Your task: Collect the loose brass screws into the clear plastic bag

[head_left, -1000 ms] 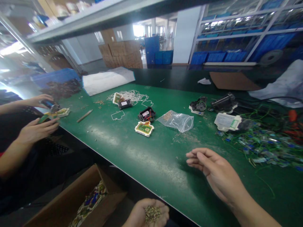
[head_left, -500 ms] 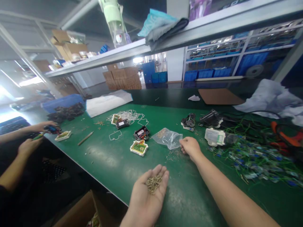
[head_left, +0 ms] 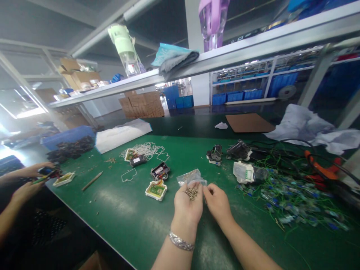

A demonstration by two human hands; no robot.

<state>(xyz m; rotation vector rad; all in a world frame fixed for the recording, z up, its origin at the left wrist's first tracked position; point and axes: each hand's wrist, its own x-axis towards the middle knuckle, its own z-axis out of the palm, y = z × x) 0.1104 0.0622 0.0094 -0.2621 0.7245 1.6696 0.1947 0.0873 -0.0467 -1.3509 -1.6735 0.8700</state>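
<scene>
My left hand (head_left: 187, 206) is cupped palm up over the green table (head_left: 135, 217) and holds a small heap of brass screws (head_left: 191, 193) near its fingertips. Just beyond the fingers lies a clear plastic bag (head_left: 190, 177) with more screws in it. My right hand (head_left: 217, 202) is beside the left, fingers pinched on the bag's near edge. A silver bracelet (head_left: 181, 242) is on my left wrist.
A white-framed circuit board (head_left: 156, 190), a black housing (head_left: 159, 171) and wire gaskets (head_left: 146, 150) lie to the left. A tangle of green wires (head_left: 292, 187) and black parts (head_left: 239, 150) is at right. Another person's hands (head_left: 30, 180) work at far left.
My left hand has carried the screws forward to the bag's mouth. My right hand has stayed at the bag and drawn in beside the left. The camera has tilted up.
</scene>
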